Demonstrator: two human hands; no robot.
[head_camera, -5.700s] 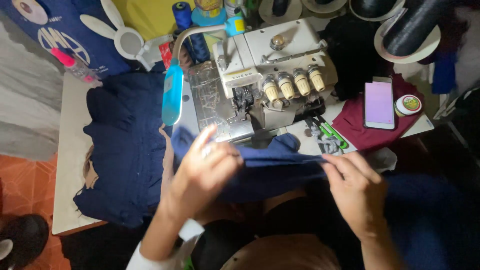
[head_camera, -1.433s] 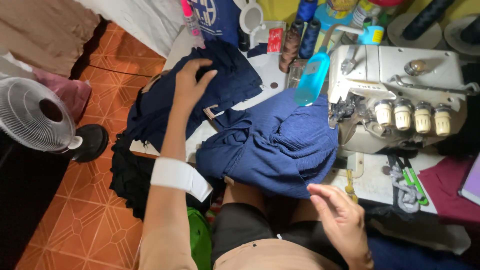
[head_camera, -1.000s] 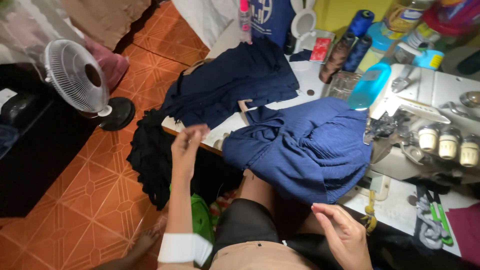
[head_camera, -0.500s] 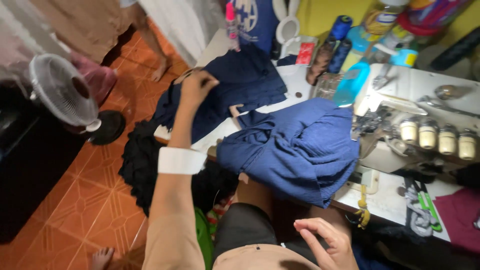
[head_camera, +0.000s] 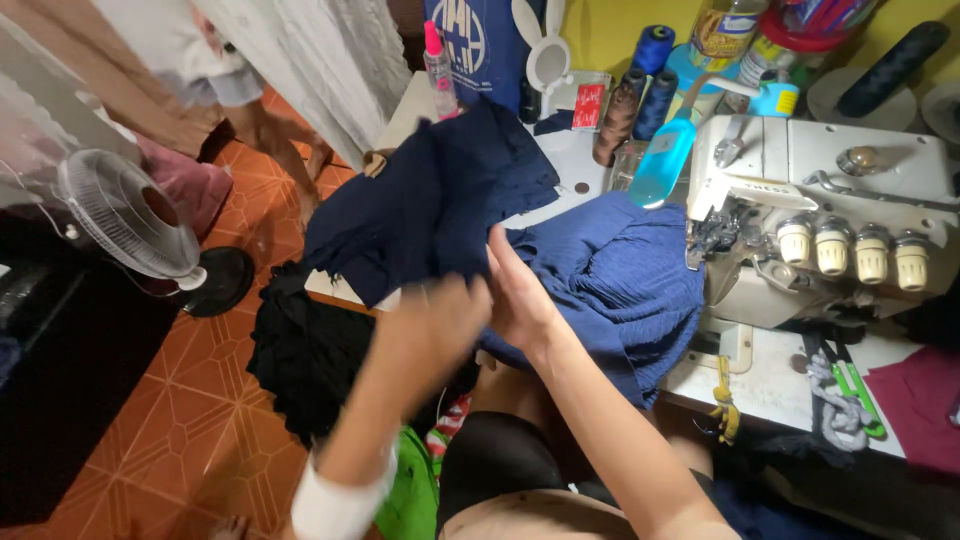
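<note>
A dark navy cloth (head_camera: 430, 200) hangs off the table's near left edge, drawn toward me. My left hand (head_camera: 440, 320), blurred by motion, grips its lower edge. My right hand (head_camera: 515, 290) meets it there, fingers stretched up along the cloth's right edge and pinching it. Just right of my hands a lighter blue ribbed cloth (head_camera: 620, 280) lies heaped in front of a white overlock sewing machine (head_camera: 850, 190).
Thread cones (head_camera: 640, 95), a pink-capped bottle (head_camera: 440, 70) and jars stand at the table's back. Black cloth (head_camera: 310, 360) hangs below the table. A small fan (head_camera: 130, 215) stands on the orange tile floor at left, where another person's legs (head_camera: 270, 130) show. Maroon cloth (head_camera: 925, 400) lies at the right.
My right hand rose from my lap to the dark navy cloth. My left hand pulled that cloth nearer me. The view swung slightly right.
</note>
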